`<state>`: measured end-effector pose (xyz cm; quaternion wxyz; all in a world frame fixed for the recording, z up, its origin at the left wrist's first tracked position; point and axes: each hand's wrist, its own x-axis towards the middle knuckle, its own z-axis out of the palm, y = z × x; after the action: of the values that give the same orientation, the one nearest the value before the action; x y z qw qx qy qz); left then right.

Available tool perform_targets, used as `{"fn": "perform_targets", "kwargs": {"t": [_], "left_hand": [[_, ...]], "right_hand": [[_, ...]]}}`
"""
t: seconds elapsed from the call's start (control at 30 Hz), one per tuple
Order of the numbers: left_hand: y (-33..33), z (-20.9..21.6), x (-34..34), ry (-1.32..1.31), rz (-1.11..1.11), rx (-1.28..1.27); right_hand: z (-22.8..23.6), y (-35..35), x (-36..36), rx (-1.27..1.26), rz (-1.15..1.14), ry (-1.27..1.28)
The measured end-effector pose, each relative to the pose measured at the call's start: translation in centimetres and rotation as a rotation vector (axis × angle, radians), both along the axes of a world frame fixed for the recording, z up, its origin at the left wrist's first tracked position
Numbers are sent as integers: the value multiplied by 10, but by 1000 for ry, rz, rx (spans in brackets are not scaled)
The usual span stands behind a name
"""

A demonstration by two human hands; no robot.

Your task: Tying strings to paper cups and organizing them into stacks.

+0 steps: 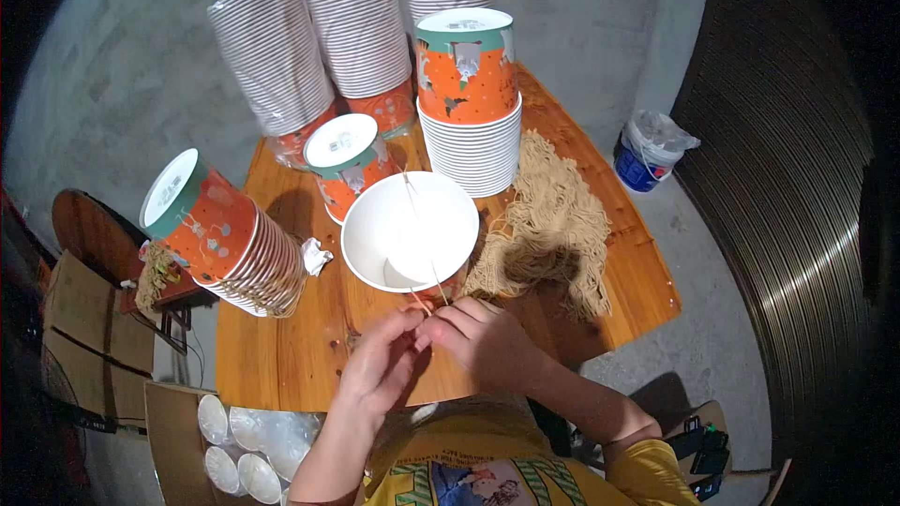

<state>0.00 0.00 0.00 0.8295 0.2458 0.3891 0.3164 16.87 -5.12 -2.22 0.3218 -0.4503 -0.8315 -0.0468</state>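
Note:
My left hand (380,361) and my right hand (483,337) meet at the near edge of a wooden table (281,356), fingertips pinched together on a thin tan string (424,253). The string runs up across the mouth of an open white paper bucket (410,230) with an orange outside, which lies tilted toward me just beyond my hands. To the right of the bucket lies a heap of tan strings (553,225).
Stacks of orange-and-white paper buckets stand at the back: one upright stack (469,98), a leaning stack (230,239) at the left, tall stacks (314,37) behind. A cardboard box of clear lids (239,445) sits low left. A blue-and-white pail (649,152) stands on the floor right.

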Motion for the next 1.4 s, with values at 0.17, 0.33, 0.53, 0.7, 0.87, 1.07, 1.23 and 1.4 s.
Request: {"fn": "perform_targets", "kwargs": {"t": [0.17, 0.33, 0.53, 0.7, 0.87, 1.07, 1.23, 1.4], "left_hand": [[-4, -4, 10, -56, -21, 14], [-4, -5, 16, -62, 28, 3], [3, -3, 20, -75, 71, -90], [16, -10, 13, -205, 36, -142], [30, -6, 8, -221, 15, -170], [34, -1, 0, -216, -14, -179], [38, 8, -4, -146, -26, -161], [43, 2, -8, -113, -83, -133]], "right_hand": [[2, -1, 2, 44, -19, 5], [-3, 0, 3, 54, -7, 10], [-4, 4, 1, 84, 34, 21], [-1, 6, -1, 166, 42, -1], [7, 6, 5, 140, 139, -44], [11, 11, 6, 142, 201, -122], [13, 18, -3, 208, 157, -129], [10, 21, -7, 222, 173, -86]]}}
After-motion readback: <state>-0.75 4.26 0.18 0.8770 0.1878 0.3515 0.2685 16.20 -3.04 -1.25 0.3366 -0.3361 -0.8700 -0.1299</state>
